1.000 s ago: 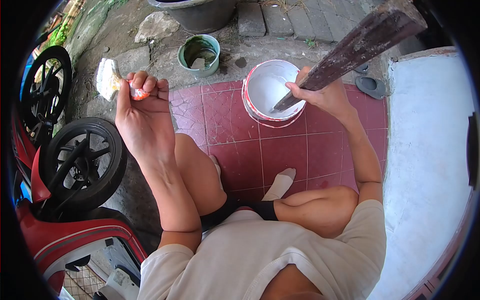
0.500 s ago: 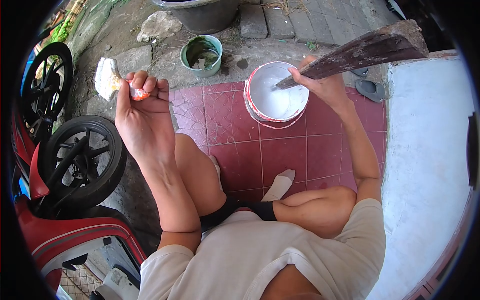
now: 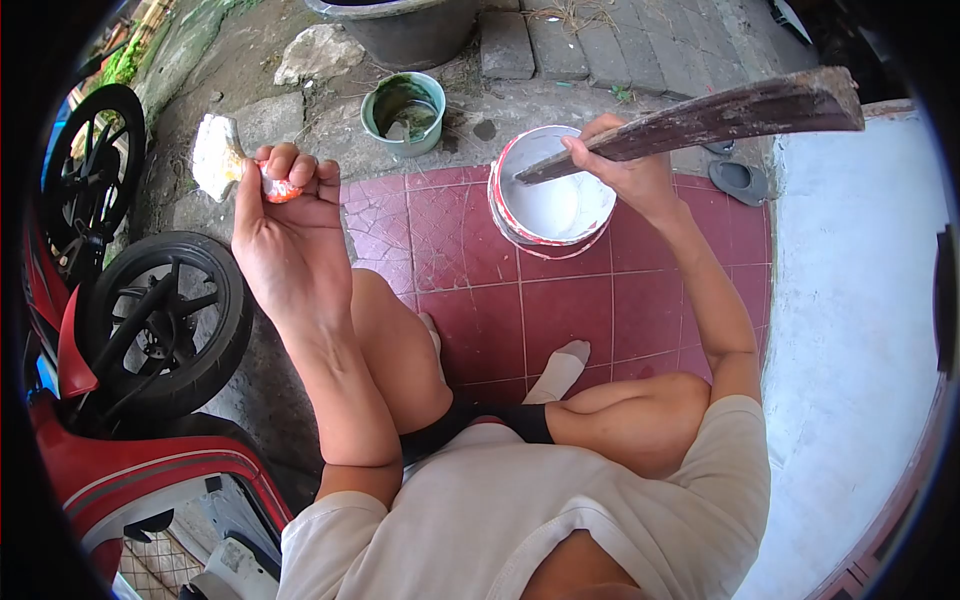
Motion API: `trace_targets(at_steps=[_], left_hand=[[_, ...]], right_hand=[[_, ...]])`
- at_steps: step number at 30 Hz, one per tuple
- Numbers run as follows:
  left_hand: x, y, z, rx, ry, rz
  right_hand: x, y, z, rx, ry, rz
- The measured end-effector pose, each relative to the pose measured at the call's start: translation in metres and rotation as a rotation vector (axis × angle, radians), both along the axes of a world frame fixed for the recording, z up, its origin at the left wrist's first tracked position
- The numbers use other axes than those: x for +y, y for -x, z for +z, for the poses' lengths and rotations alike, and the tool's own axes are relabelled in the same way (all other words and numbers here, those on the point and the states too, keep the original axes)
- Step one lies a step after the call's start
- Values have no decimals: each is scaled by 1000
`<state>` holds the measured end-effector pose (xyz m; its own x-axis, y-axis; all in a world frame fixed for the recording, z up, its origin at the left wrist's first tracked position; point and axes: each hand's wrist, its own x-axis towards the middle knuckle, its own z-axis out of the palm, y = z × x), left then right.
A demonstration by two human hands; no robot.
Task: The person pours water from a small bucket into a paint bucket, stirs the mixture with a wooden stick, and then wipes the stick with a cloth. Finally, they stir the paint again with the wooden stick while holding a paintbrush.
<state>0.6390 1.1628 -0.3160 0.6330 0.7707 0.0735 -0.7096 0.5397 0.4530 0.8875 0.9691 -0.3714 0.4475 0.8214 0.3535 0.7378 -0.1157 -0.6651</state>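
Note:
My left hand [image 3: 295, 215] is raised on the left, its fingers closed around the orange handle of a paintbrush [image 3: 216, 158] whose bristles are caked with white paint. On the other side, my right hand [image 3: 640, 175] grips a dark, weathered wooden plank [image 3: 740, 108]. The plank slants down to the left, its narrow tip inside the mouth of a paint bucket [image 3: 497, 205] with red and white smears on its rim. White paint [image 3: 560, 208] lies inside the bucket, which stands on the red tiles.
A green pail [image 3: 415, 145] and a large dark tub [image 3: 410, 35] stand beyond the tiled floor [image 3: 567, 310]. A motorbike wheel [image 3: 165, 325] and red bodywork [image 3: 165, 455] line the left. A white wall [image 3: 850, 300] and a grey sandal [image 3: 738, 182] are at the right.
The plank has swung: its tip moved left across the bucket's mouth, and its thick upper end dropped slightly. My right hand shifted a little left; my left hand with the paintbrush stayed nearly still.

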Motion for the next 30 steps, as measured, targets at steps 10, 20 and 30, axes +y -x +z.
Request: trace_targets(at_steps=[10,20,30], left_hand=[[2,-3,-3,3,11,-2],[-2,-5,-1,16,19,9],[-4,-9,-3,18,11,-15]], right_hand=[[-24,10,15,-18,62,-58],[-14,-2,8,-109,103,-54],[-6,11,6,23,-13,-14]])
